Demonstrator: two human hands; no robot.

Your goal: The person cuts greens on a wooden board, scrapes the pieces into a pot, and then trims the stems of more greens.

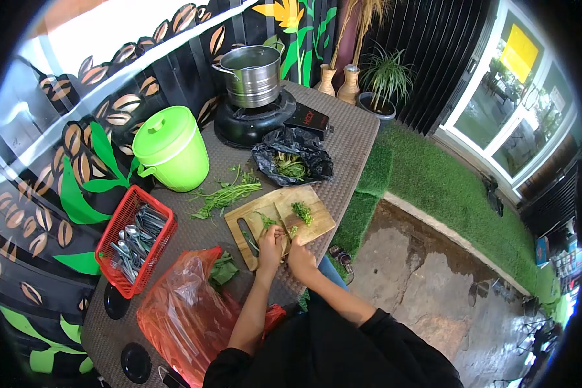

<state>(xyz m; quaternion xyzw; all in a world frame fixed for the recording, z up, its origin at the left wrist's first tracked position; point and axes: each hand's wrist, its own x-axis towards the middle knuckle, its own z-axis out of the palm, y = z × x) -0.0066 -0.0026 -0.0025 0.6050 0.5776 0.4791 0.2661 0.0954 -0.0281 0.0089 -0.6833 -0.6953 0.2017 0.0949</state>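
Note:
A wooden cutting board (318, 205) lies on the brown table. My left hand (271, 246), fingers pressed together, holds leafy greens (266, 220) down on it. Close beside it, my right hand (301, 260) is closed round the handle of a knife, whose thin blade (282, 217) points away across the board; the handle is hidden in the fist. Chopped greens (302, 213) form a small pile right of the blade. Long green stems (227, 194) lie behind the board, next to an open black plastic bag (262, 155) with more greens inside.
Behind the bag, a steel pot (253, 84) sits on a black gas stove (239, 125). Left stand a lidded green bucket (181, 155) and a red basket (163, 238) of cutlery. A red plastic bag (181, 304) is near my left forearm. The table's right edge borders green turf.

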